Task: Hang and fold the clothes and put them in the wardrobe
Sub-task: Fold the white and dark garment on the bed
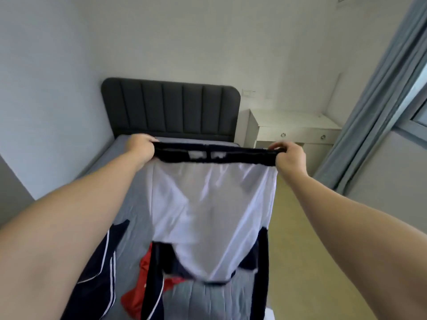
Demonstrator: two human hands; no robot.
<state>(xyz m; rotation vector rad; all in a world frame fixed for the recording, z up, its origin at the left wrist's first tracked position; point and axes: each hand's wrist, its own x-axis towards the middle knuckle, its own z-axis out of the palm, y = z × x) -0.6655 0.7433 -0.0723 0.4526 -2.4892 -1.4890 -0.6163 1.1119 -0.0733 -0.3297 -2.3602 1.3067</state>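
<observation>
grey bed (136, 211) runs to the far wall. navy garment with white lining (208, 204) is held up over the bed, its waistband (215, 154) stretched level. striped navy garment (97, 273) lies at the bed's left edge, red garment (138, 294) beside it. left hand (141, 147) and right hand (290, 157) each curl round a waistband end.

Home bedroom: bed (138, 204), padded headboard (171, 107).

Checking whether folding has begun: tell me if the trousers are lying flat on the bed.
No: left hand and right hand hold the trousers up by the waistband, so they hang.
</observation>
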